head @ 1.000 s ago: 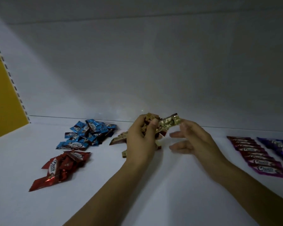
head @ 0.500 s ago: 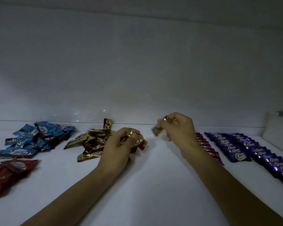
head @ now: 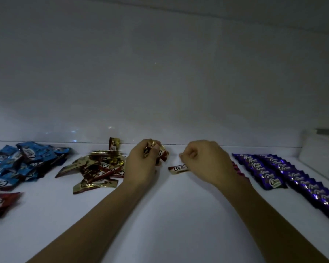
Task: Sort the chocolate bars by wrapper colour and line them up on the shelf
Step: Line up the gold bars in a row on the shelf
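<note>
My left hand [head: 142, 164] grips a small bunch of gold-wrapped bars [head: 160, 152] just right of the loose gold pile [head: 97, 168]. My right hand [head: 207, 162] pinches the end of a single gold bar [head: 178, 168] that lies on the white shelf [head: 169, 215]. Behind my right wrist a row of magenta bars [head: 239, 170] is mostly hidden. Two rows of purple bars [head: 262, 169] run along the right side. A blue pile [head: 25, 160] sits at the far left, with red bars [head: 0, 202] in front of it.
The shelf's white back wall [head: 160, 82] rises just behind the piles. A white box-like object [head: 319, 150] stands at the far right edge. Bare shelf surface lies between my forearms and toward the front.
My right hand has carried one gold bar away from the left hand and lowered it onto the shelf. The view has swung right, so the purple rows now show.
</note>
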`<state>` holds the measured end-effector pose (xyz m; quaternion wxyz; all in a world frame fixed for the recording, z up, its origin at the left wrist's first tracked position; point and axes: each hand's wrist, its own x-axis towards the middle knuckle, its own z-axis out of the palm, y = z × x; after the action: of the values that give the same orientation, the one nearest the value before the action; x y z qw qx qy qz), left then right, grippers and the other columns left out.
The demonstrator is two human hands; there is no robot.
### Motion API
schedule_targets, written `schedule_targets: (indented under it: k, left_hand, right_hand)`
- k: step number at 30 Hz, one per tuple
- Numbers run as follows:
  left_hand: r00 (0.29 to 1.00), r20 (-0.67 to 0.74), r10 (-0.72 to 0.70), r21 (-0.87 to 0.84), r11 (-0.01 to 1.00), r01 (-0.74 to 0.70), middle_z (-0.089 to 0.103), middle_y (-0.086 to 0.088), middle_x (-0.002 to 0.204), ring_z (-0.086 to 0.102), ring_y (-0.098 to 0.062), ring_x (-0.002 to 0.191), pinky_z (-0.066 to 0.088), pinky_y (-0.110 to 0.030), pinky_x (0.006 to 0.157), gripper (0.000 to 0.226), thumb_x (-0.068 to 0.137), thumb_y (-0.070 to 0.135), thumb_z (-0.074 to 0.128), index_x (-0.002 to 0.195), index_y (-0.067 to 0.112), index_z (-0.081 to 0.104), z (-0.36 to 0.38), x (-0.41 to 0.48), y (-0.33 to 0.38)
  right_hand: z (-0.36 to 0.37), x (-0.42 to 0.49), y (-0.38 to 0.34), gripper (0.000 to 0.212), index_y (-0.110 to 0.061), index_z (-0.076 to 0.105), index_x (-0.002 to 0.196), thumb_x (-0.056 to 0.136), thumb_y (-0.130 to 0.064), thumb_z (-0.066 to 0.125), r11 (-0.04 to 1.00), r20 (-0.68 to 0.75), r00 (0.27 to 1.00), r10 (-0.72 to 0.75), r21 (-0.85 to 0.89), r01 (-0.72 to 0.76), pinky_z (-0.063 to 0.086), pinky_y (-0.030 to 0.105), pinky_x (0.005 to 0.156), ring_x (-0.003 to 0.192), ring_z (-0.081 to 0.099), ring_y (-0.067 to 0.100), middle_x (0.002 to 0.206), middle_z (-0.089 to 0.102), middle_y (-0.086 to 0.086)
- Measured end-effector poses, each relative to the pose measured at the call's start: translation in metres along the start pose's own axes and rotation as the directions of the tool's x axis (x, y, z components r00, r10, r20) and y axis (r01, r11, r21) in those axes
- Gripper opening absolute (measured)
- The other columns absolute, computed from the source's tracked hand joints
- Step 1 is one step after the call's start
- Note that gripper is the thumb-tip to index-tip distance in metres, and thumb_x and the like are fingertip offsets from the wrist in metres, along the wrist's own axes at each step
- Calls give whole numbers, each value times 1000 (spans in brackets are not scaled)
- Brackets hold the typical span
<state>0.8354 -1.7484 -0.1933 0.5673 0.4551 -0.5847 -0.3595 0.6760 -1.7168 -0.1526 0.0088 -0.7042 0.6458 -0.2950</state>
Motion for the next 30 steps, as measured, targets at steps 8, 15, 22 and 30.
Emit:
schedule_targets:
  k: [8,15,22,30]
  left_hand:
    - [1000,0,30,-89,996,-29,71,4,81,67,-6,68,52,-20,56,14,97,20,52,99,19,66,-3,-6,-1]
    - [999,20,30,-60,998,-29,71,13,76,67,-4,69,49,-19,54,14,97,24,53,96,26,67,-1,-5,-5]
    - [997,77,30,-161,987,-17,73,4,80,68,-9,67,45,-17,45,10,92,21,60,94,25,69,1,-10,2]
    - [996,85,-8,-258,966,30,73,0,80,70,-14,70,53,-22,54,8,89,18,64,94,16,70,-2,-8,6]
  right_hand:
    - [32,-16,-24,65,-9,47,130,96,-59,26,897,377,923,74,-430,104,25,42,107,123,46,28,131,51,14]
    - [50,-11,4,81,-22,14,152,88,-72,17,965,340,933,115,-263,-23,-1,45,117,147,2,25,159,9,13]
    - [50,-10,17,65,-24,33,145,93,-63,26,962,241,966,91,-274,-22,3,46,118,144,18,20,152,32,6]
    - [30,-3,-12,11,-27,68,92,89,-36,61,542,118,987,108,825,-158,49,13,67,81,67,8,85,72,-6]
